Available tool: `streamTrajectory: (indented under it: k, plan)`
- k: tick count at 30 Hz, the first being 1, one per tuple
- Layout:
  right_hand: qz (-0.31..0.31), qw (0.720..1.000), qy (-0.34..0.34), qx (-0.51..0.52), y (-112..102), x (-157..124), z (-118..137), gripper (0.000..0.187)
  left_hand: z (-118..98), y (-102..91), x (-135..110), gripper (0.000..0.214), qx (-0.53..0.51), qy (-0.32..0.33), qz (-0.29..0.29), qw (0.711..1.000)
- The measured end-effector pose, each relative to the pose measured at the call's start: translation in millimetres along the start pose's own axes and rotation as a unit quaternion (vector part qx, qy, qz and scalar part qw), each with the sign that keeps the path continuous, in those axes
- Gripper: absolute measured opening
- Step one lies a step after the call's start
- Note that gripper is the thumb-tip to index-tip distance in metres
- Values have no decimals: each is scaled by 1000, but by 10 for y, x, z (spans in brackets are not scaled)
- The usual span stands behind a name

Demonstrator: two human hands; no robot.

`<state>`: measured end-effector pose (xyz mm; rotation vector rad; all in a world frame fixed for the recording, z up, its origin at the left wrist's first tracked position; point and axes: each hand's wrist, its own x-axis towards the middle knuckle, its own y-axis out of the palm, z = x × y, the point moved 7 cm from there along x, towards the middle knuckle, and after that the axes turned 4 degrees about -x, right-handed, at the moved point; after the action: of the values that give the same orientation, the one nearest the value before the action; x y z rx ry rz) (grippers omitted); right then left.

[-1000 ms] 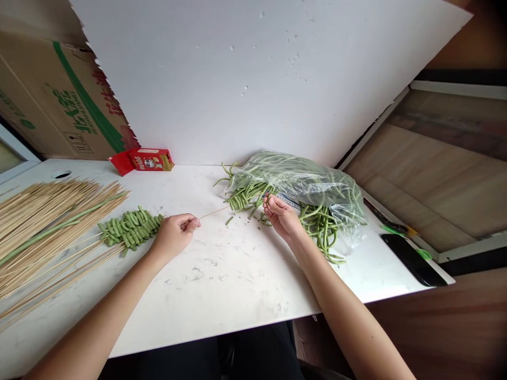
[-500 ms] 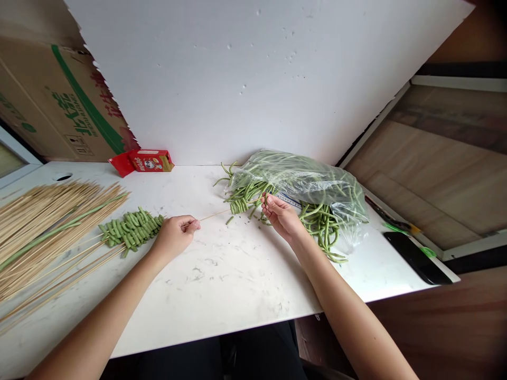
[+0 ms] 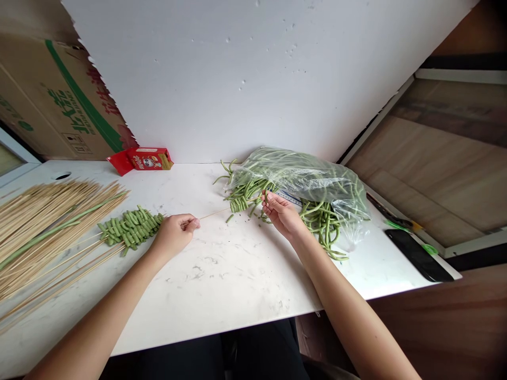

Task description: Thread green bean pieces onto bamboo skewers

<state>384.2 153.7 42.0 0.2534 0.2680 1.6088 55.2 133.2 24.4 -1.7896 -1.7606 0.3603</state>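
My left hand [image 3: 178,232] is closed around the near end of a thin bamboo skewer [image 3: 214,214]. Folded green bean pieces [image 3: 238,204] are threaded toward the skewer's far end. There my right hand [image 3: 280,211] pinches a green bean [image 3: 265,196] at the tip. Behind and beside my right hand lies a clear plastic bag [image 3: 304,171] of long green beans, with loose beans [image 3: 322,224] spilling out. Left of my left hand, several filled bean skewers [image 3: 132,228] lie side by side.
A spread of bare bamboo skewers [image 3: 47,227] covers the table's left side, with a long bean across it. A red packet [image 3: 148,158] stands by the white panel [image 3: 222,79]. At the right edge lies a black phone [image 3: 418,255]. A cardboard box [image 3: 59,100] is at the back left.
Both hands keep nearly the same place and grip on the skewer and bean. The view has shifted very slightly.
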Motion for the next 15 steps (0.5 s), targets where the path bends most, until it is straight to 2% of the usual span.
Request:
streamTrajectory:
  k: [9, 15]
  plan:
    - [-10, 1000, -1, 5, 2, -12, 13, 41, 31, 4, 1, 28, 7, -5, 5, 1000]
    - [-21, 999, -36, -25, 0, -13, 63, 36, 65, 5, 8, 28, 18, -17, 10, 1000]
